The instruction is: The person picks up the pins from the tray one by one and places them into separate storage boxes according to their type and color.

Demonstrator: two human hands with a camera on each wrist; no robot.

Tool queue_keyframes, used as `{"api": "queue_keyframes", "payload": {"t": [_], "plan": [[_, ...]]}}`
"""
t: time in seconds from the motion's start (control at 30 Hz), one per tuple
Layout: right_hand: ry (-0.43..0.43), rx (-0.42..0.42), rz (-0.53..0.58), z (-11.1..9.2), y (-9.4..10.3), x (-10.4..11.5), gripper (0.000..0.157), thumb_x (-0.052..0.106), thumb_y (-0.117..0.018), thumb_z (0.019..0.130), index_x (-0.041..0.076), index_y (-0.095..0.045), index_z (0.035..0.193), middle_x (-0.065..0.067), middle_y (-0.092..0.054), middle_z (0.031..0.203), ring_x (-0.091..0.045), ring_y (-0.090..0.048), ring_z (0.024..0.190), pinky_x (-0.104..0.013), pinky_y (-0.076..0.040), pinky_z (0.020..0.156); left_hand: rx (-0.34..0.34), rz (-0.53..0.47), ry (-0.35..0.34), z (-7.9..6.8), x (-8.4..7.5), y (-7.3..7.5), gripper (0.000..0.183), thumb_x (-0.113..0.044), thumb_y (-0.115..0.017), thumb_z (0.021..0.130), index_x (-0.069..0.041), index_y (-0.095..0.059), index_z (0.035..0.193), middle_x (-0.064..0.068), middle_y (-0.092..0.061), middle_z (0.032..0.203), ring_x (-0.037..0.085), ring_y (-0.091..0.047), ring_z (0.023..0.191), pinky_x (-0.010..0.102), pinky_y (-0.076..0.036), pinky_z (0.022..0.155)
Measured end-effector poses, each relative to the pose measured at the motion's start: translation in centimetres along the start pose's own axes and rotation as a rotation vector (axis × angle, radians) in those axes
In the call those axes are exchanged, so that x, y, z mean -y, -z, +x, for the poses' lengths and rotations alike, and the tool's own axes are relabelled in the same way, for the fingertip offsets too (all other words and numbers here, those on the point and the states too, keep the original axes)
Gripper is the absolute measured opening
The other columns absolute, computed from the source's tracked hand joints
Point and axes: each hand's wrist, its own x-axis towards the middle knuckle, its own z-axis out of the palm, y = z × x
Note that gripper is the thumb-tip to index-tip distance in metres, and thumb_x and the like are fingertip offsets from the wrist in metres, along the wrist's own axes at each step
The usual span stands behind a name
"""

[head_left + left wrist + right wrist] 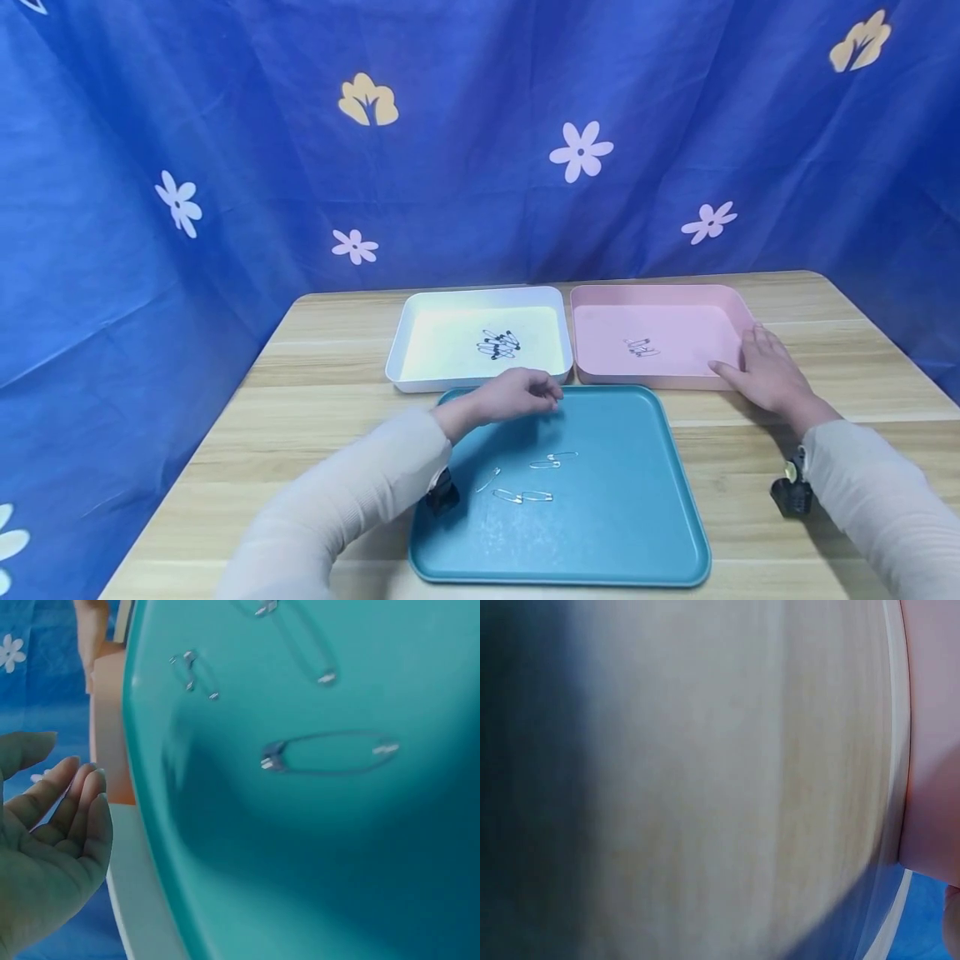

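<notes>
My left hand (pixel 522 393) hovers above the far edge of a teal tray (pixel 615 517). Its fingers are loosely bent, and the left wrist view shows nothing between them. Several silver safety pins lie scattered in that tray, one with its clasp (pixel 274 756) seen close up. At the right front corner of a pink tray (pixel 675 321), my right hand (pixel 768 371) rests with fingers extended along the rim. A few silver safety pins (pixel 642 348) lie inside the pink tray. In the right wrist view, only a bit of a finger (pixel 952 922) shows beside the pink wall.
Left of the pink tray stands a white tray (pixel 427 350) with a small heap of dark-ended safety pins (pixel 498 344). All three trays sit close together on a wood-grain table (pixel 300 433). A blue flowered curtain (pixel 465 167) hangs behind the table.
</notes>
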Motion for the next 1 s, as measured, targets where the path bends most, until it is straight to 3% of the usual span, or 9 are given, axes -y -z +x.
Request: {"api": "queue_keyframes", "payload": {"t": [0.17, 0.4, 0.73, 1.0], "plan": [[0.000, 0.000, 0.003, -0.1, 0.0, 0.0, 0.093, 0.056, -0.031, 0.084, -0.019, 0.004, 0.127, -0.037, 0.007, 0.132, -0.045, 0.006, 0.122, -0.055, 0.000, 0.097, 0.076, -0.006, -0.014, -0.4, 0.6, -0.8, 0.017, -0.004, -0.059, 0.079, 0.001, -0.060, 0.096, 0.001, -0.062, 0.081, 0.007, -0.056, 0.075, 0.019, -0.044, 0.069], [-0.007, 0.001, 0.017, 0.0, 0.0, 0.1, 0.093, 0.056, -0.031, 0.084, -0.018, 0.004, 0.128, -0.036, 0.007, 0.132, -0.044, 0.007, 0.122, -0.055, -0.001, 0.096, 0.163, 0.011, 0.027, -0.7, 1.5, -1.7, 0.017, 0.003, -0.061, 0.075, -0.002, -0.061, 0.091, 0.000, -0.059, 0.078, 0.007, -0.054, 0.072, 0.018, -0.045, 0.066], [-0.005, 0.004, 0.013, 0.1, 0.1, 0.2, 0.093, 0.056, -0.031, 0.084, -0.018, 0.004, 0.128, -0.036, 0.009, 0.132, -0.045, 0.007, 0.122, -0.055, -0.001, 0.096, 0.160, 0.138, -0.014, -0.8, 1.8, -2.6, 0.019, 0.004, -0.064, 0.070, -0.005, -0.062, 0.087, -0.003, -0.056, 0.074, 0.005, -0.051, 0.071, 0.015, -0.043, 0.065], [-0.012, -0.001, 0.016, -0.1, 0.1, 0.1, 0.094, 0.056, -0.032, 0.084, -0.018, 0.004, 0.128, -0.036, 0.007, 0.132, -0.046, 0.006, 0.122, -0.056, -0.001, 0.096, 0.141, 0.201, -0.006, -0.7, 1.5, -3.2, 0.015, 0.002, -0.065, 0.071, -0.007, -0.061, 0.083, -0.006, -0.054, 0.071, 0.003, -0.049, 0.069, 0.015, -0.041, 0.065]]}}
